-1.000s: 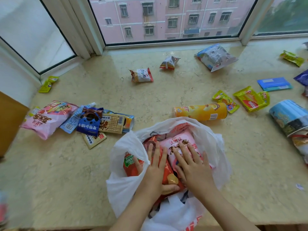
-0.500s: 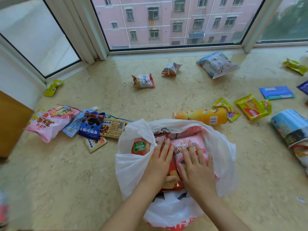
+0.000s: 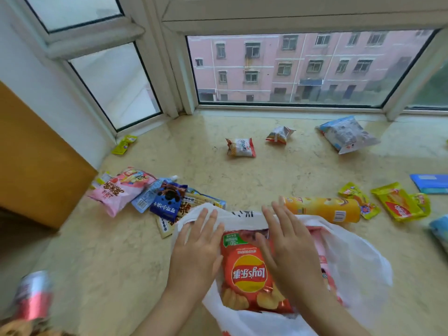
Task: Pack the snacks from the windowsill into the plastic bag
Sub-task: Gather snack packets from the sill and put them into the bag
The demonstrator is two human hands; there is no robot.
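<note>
A white plastic bag (image 3: 356,260) lies open on the marble windowsill (image 3: 266,170). Inside it a red Lay's chip bag (image 3: 247,275) faces up, with a pink packet (image 3: 322,260) beside it. My left hand (image 3: 196,251) lies flat with straight fingers on the bag's left rim. My right hand (image 3: 288,248) hovers with straight fingers over the chip bag's right side and holds nothing. Just behind the bag lies a yellow chip can (image 3: 322,208). To the left sits a pile with a pink snack bag (image 3: 118,190) and a blue cookie packet (image 3: 167,202).
Small packets (image 3: 241,147) (image 3: 278,134) and a blue-white bag (image 3: 346,134) lie near the window. Yellow packets (image 3: 400,204) and a blue flat pack (image 3: 431,183) sit at the right. A yellow sachet (image 3: 124,144) is in the left corner. A red can (image 3: 34,297) is blurred at bottom left.
Both hands have lifted off the packets inside the bag and spread apart; the left now rests on the bag's rim. The camera has tilted up toward the window.
</note>
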